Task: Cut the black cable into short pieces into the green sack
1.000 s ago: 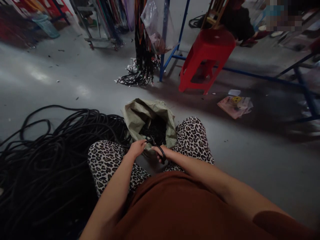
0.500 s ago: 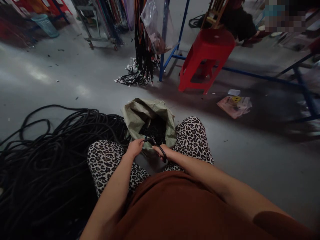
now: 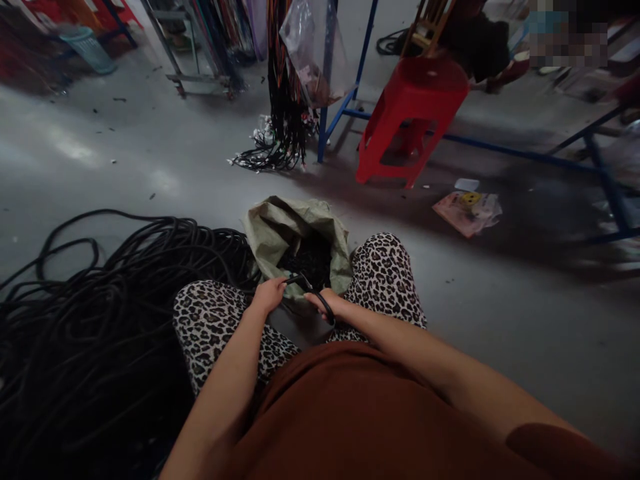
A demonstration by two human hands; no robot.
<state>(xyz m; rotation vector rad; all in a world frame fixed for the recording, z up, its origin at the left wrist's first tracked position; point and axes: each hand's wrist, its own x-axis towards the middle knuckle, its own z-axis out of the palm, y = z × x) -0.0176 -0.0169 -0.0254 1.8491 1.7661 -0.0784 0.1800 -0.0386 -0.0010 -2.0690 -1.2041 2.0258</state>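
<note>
Between my knees an open pale green woven sack [image 3: 265,233] stands on the floor, with small black pieces [image 3: 307,260] inside. My left hand [image 3: 271,295] is closed around a short black cord end [image 3: 293,280] at the sack's near rim. Closed on the black handles of a pair of scissors [image 3: 325,305], my right hand [image 3: 323,301] is just to the right. The scissor blades point up and left and meet the cord end over the sack's mouth. Whether the blades are closed I cannot tell.
A large heap of black cord [image 3: 125,280] lies on the floor at my left. Ahead stand a red stool [image 3: 425,87], a blue metal frame [image 3: 345,110] and hanging cords [image 3: 287,127]. A plastic packet [image 3: 470,212] lies at right. Another person [image 3: 475,47] sits beyond the stool.
Hardly anything differs. Both hands keep their places at the sack's rim, and the view has shifted very slightly.
</note>
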